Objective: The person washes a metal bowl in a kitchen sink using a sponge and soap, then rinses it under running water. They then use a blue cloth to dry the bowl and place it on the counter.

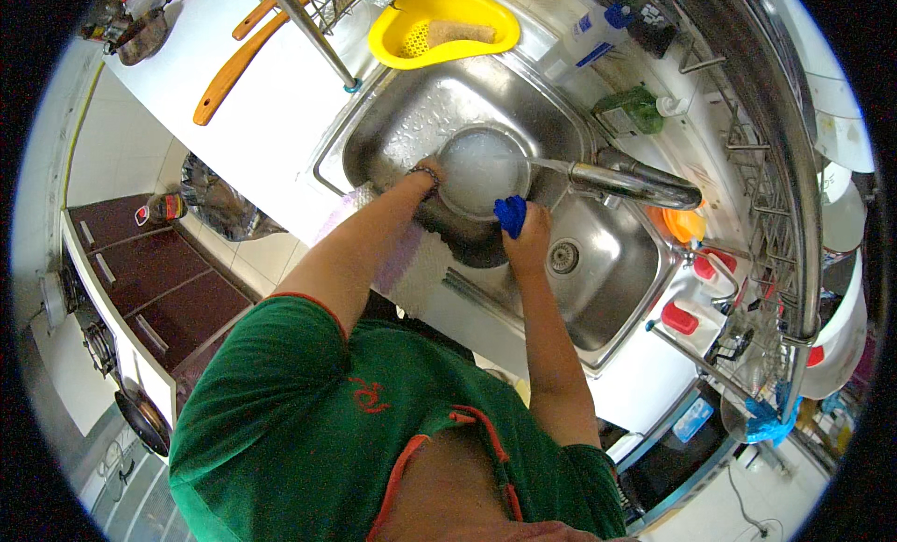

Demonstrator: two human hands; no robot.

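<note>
Left hand [428, 175] grips a round steel bowl [478, 173] in the steel sink [607, 290]; right hand [529, 235] clutches a blue scrubber [510, 214] under the tap [635, 182]

Round steel bowl [478, 173]: silver-grey, inside clouded white with foam. Crumpled scrubbing cloth [511, 215] in right hand [530, 238]: saturated blue. Stainless sink basin [523, 159]: dull grey, speckled with pale droplets. Plastic corner strainer basket [439, 23]: bright yellow, holding a tan sponge [460, 33]. Counter [271, 103]: plain white. Long wooden spatula handle [238, 65]: orange-brown. Short-sleeved shirt [308, 420]: dark green, orange-red trim at the edges. Bristled dish brush [635, 107]: green. Beaded bracelet [425, 173] at left wrist: dark.
</note>
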